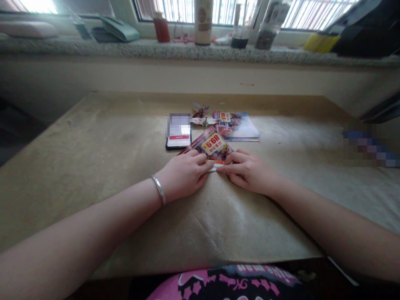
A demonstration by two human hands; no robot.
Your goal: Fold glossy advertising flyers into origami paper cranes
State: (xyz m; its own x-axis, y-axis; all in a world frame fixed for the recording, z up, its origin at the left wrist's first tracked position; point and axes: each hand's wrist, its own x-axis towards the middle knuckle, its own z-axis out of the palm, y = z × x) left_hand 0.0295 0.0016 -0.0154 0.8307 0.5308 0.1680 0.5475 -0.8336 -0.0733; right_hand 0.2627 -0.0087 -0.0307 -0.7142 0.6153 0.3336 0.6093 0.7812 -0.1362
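A printed paper sheet (208,143), red with a yellow price label, lies turned on the table between my hands, its near edge folded up into a narrow white strip. My left hand (189,173), with a silver bangle at the wrist, presses on the left part of that fold, fingers closed on the paper. On the right end, my right hand (246,171) pinches the same strip with its fingertips. Behind the sheet lie a phone (178,141), a small folded paper figure (201,114) and a stack of similar printed sheets (240,125).
The table has a tan cover (125,137). Along the stone windowsill (175,51) stand a red bottle (161,28), a tall pale bottle (203,23), a clear container (271,27) and a dark bag (365,31). A blurred bluish thing (371,148) is at the right edge.
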